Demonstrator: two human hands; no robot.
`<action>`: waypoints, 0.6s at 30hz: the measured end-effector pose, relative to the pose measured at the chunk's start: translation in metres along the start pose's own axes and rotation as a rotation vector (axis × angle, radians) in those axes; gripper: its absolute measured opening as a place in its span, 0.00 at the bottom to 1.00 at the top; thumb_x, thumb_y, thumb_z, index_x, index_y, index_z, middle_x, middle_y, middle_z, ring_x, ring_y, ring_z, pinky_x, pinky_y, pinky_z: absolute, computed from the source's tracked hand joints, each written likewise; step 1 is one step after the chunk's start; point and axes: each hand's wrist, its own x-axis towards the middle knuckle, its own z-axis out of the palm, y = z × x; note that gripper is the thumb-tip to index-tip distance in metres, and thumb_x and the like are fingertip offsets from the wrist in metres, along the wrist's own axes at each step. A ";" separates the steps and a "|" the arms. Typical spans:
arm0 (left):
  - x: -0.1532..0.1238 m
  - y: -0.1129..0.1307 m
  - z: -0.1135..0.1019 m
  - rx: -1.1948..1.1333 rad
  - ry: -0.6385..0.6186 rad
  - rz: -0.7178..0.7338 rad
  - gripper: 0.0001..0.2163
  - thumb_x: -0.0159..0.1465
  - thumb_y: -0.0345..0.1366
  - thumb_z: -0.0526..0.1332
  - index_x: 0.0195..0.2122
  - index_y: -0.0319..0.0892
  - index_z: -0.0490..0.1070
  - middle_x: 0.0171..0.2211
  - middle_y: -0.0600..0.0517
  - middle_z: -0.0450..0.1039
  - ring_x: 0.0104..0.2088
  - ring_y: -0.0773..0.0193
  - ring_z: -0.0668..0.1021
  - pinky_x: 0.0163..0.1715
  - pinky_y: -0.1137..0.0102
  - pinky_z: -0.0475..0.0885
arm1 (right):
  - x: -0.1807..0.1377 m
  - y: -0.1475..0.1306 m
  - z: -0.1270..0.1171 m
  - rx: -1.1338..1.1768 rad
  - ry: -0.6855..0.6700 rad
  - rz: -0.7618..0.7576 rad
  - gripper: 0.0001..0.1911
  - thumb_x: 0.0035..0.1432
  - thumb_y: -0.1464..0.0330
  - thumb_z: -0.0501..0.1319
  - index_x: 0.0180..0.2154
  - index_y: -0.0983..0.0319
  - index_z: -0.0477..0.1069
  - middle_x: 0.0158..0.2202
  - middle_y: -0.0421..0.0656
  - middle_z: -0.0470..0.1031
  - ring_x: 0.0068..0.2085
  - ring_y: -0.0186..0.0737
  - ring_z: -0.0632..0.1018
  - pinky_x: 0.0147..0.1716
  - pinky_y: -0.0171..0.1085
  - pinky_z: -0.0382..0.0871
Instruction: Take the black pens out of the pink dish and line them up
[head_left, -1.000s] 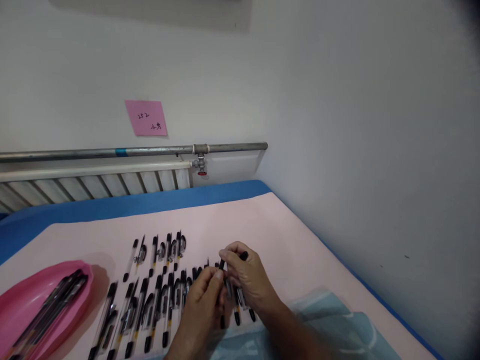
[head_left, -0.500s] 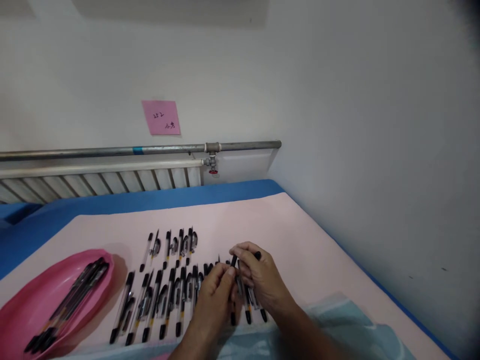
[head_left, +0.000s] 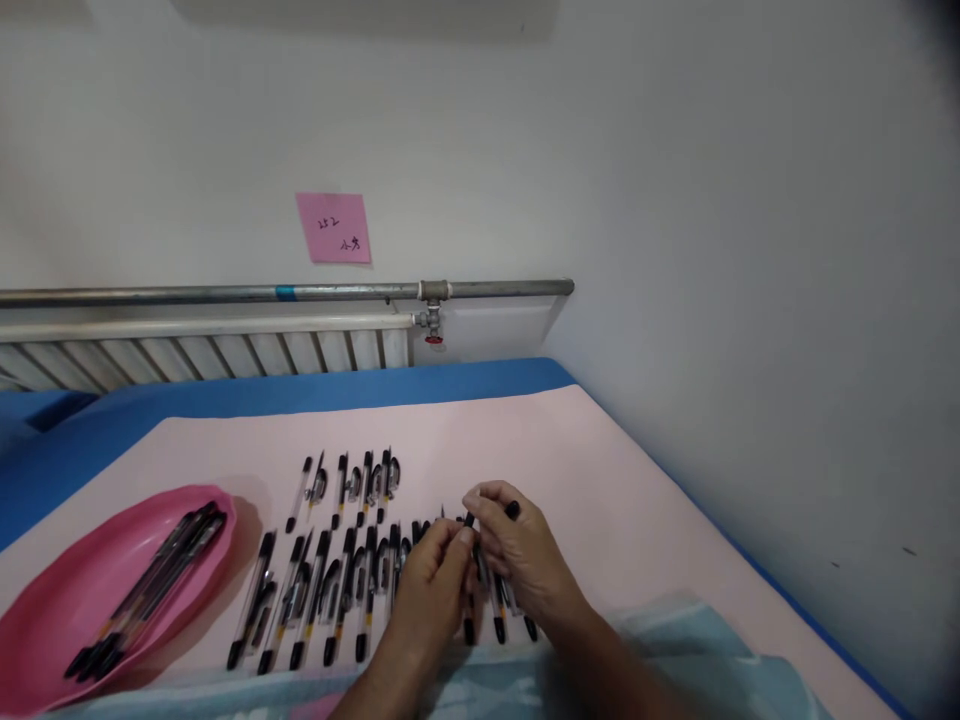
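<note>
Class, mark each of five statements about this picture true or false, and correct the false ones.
1. The pink oval dish holds several pens. True.
2. Both hands are gripping the pink oval dish. False: the left hand and right hand meet at a slim black pen part, apart from the dish.
3. A pink sticky note with handwriting is on the wall above the metal pipe. True.
4. The valve handle is blue. False: the valve handle is red.
5. Pens and parts lie on the pale pink mat in a single row. False: they lie in two rows, the farther one shorter.
</note>
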 end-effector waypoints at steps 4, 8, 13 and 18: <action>0.002 -0.002 0.000 -0.007 -0.011 -0.006 0.14 0.57 0.48 0.54 0.25 0.41 0.60 0.15 0.62 0.55 0.12 0.77 0.53 0.12 0.79 0.47 | 0.000 0.000 0.000 0.005 0.018 -0.005 0.12 0.41 0.64 0.65 0.24 0.62 0.64 0.15 0.30 0.54 0.15 0.22 0.53 0.13 0.27 0.45; 0.004 -0.005 -0.001 -0.010 -0.009 0.000 0.14 0.58 0.48 0.53 0.25 0.41 0.60 0.15 0.62 0.55 0.13 0.77 0.54 0.13 0.79 0.49 | 0.000 -0.001 -0.002 0.007 -0.052 0.029 0.11 0.46 0.62 0.62 0.30 0.62 0.68 0.16 0.31 0.56 0.15 0.23 0.53 0.13 0.27 0.43; 0.003 -0.005 -0.002 0.053 -0.012 0.017 0.14 0.58 0.48 0.54 0.25 0.41 0.61 0.15 0.62 0.55 0.14 0.77 0.54 0.13 0.79 0.49 | 0.001 0.005 -0.002 -0.001 0.020 -0.041 0.10 0.44 0.64 0.64 0.25 0.62 0.64 0.15 0.30 0.55 0.14 0.23 0.53 0.13 0.27 0.46; 0.003 -0.004 -0.001 -0.028 -0.030 0.000 0.16 0.55 0.50 0.56 0.25 0.41 0.62 0.15 0.61 0.56 0.15 0.76 0.58 0.15 0.80 0.53 | 0.003 0.002 -0.005 0.065 0.016 -0.045 0.09 0.44 0.64 0.63 0.27 0.63 0.68 0.15 0.31 0.57 0.15 0.22 0.53 0.12 0.27 0.44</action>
